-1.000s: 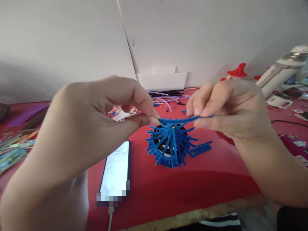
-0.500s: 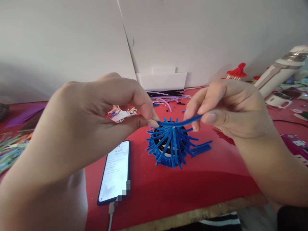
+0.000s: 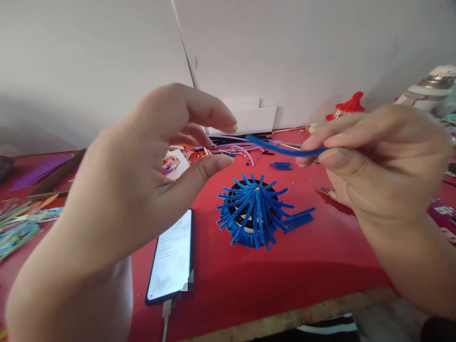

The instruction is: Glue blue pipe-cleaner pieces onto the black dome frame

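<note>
Between the thumb and fingers of my right hand [image 3: 377,161] is one end of a blue pipe cleaner [image 3: 285,150], its free end reaching left in a slight curve. My left hand [image 3: 156,156] hangs apart from it, thumb and fingers spread with nothing between them. Below and between the hands, a round craft piece [image 3: 257,213] stands on the red table, with blue pipe cleaner strands fanning out from its top over a black and white body. Cut blue pipe cleaner pieces [image 3: 299,219] lie against its right side, and another small bundle [image 3: 281,166] is behind it.
A lit phone [image 3: 170,259] on a cable lies at the front left. Purple and black strips [image 3: 245,142] are along the wall. Green and blue strips [image 3: 21,225] lie far left. Right are a red craft piece [image 3: 351,103], a white bottle [image 3: 427,90] and a pointed tool [image 3: 329,192].
My left hand has let go of the blue pipe cleaner and its fingers have opened. My right hand has moved right and slightly up, still holding the other end.
</note>
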Demonstrator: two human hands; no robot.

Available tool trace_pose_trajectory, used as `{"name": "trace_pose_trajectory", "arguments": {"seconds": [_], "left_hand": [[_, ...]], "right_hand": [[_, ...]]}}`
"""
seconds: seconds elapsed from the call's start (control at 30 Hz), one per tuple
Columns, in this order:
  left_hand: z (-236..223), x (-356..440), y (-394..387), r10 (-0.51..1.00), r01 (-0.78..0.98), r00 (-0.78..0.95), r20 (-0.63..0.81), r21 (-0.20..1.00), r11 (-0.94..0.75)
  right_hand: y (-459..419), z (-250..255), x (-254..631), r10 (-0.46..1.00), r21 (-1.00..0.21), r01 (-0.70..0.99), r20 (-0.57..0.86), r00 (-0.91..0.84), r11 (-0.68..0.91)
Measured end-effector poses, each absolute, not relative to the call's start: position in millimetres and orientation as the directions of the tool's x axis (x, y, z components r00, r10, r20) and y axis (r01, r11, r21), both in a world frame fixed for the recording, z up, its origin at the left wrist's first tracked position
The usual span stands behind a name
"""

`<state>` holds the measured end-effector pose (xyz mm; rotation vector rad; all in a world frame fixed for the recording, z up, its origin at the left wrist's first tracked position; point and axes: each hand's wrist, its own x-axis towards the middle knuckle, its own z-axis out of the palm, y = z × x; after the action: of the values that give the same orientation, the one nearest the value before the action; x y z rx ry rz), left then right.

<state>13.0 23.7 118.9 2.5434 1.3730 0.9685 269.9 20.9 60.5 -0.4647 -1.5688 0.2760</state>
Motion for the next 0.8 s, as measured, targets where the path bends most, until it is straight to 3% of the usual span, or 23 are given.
{"name": "trace_pose_trajectory", "arguments": {"seconds": [0.1, 0.23, 0.43, 0.6, 0.8], "left_hand": [[112, 16, 29, 0.759, 0.700, 0.473, 0.447, 0.331, -0.632], [98, 23, 36, 0.778, 0.710, 0.528, 0.340, 0.326, -0.624], [87, 28, 33, 0.792, 0.677, 0.564, 0.234, 0.419, -0.606], [87, 34, 28, 0.788, 0.686, 0.565, 0.243, 0.392, -0.613], [87, 38, 27, 0.793, 0.702, 0.562, 0.236, 0.371, -0.608]], "right_hand": [[0, 45, 281, 0.363, -0.280, 0.445, 0.925, -0.112, 0.851], [-25, 24, 289, 0.284, -0.067, 0.458, 0.860, -0.424, 0.886], [-26, 4, 284, 0.206, 0.001, 0.396, 0.852, -0.481, 0.918], [-22, -9, 283, 0.231, -0.034, 0.401, 0.860, -0.455, 0.915], [-18, -4, 280, 0.197, 0.043, 0.440, 0.852, -0.485, 0.897]]}}
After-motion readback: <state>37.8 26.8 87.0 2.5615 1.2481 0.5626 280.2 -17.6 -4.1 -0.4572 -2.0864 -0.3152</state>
